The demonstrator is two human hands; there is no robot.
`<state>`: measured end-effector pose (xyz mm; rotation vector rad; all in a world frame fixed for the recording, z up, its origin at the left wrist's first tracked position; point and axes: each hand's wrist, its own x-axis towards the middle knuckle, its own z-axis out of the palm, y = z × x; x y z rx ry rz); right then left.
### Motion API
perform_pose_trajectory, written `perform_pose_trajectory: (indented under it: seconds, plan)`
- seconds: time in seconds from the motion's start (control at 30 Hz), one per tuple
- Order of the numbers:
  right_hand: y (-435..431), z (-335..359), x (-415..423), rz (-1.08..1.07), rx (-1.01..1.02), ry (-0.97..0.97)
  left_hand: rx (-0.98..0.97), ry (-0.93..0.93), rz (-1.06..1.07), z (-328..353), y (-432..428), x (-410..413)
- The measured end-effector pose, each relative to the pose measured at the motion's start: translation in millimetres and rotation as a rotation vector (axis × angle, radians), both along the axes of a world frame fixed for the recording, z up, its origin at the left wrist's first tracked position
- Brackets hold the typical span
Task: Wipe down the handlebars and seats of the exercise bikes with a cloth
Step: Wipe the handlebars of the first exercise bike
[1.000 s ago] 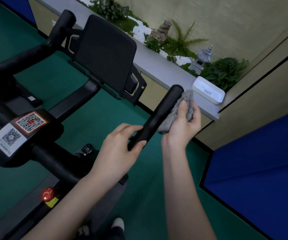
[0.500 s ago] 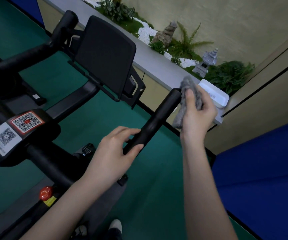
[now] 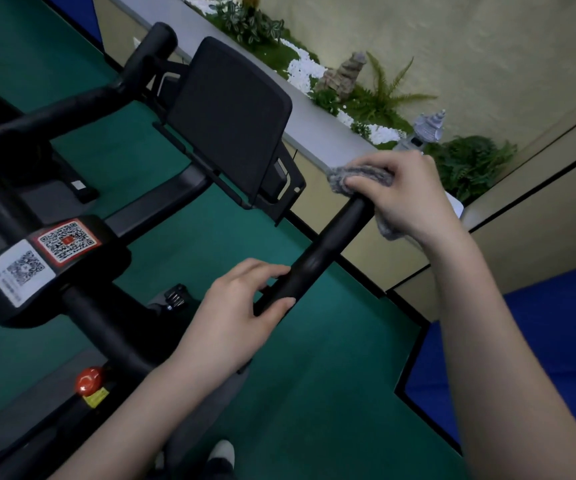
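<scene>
The head view is the only 1 here, and it looks down on the front of 1 exercise bike point(image 3: 106, 327). The right handlebar grip point(image 3: 317, 258), a black round bar, runs from the centre of the picture toward 1 o'clock. The left hand point(image 3: 241, 320), just below the centre at 6 o'clock, grasps the lower part of this bar, with the thumb on the near side and the fingers curled over the top. The right hand point(image 3: 408, 192), at 2 o'clock, is clenched around a grey cloth point(image 3: 359, 176) and presses it on the far tip of the bar; a part of the cloth hangs out under the palm. The other handlebar horn point(image 3: 148, 46) rises at 11 o'clock, well apart from both hands. Between the 2 horns stands a black screen panel point(image 3: 227, 123). At 9 o'clock there is a housing with 2 QR stickers point(image 3: 51, 258), and at 7 o'clock a red knob point(image 3: 88, 380). The seat is not in view.

The cloth looks soft and light, so I think it will fold easily around the bar. It is best kept bunched in the palm with the fingers wrapped over it. The bar seems stiff and fixed, with a matt cover, so the cloth should drag on it and not slip. The low hold is a good place to steady the bar, but the cloth cannot reach the part under that hand.
</scene>
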<state>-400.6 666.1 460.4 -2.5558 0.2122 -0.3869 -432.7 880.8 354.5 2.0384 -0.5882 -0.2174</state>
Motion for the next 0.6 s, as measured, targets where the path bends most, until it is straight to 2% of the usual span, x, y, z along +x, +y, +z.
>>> perform_pose_trajectory:
  seconds: [0.1,0.2,0.33,0.6]
  plan:
    - [8.8,3.4,1.8,0.155,-0.170,0.129,-0.002,0.004,-0.001,0.8,0.4,-0.5]
    - [14.9,2.8,-3.0,0.327,-0.410,0.150,-0.008,0.006,0.008,1.0,0.3,-0.6]
    - [32.3,-13.6,-10.1,0.470,-0.540,0.188,-0.017,0.011,0.013,1.6,0.3,-0.3]
    - [38.7,-17.6,5.2,0.276,-0.569,0.240,-0.020,0.040,0.009,3.3,1.4,0.5]
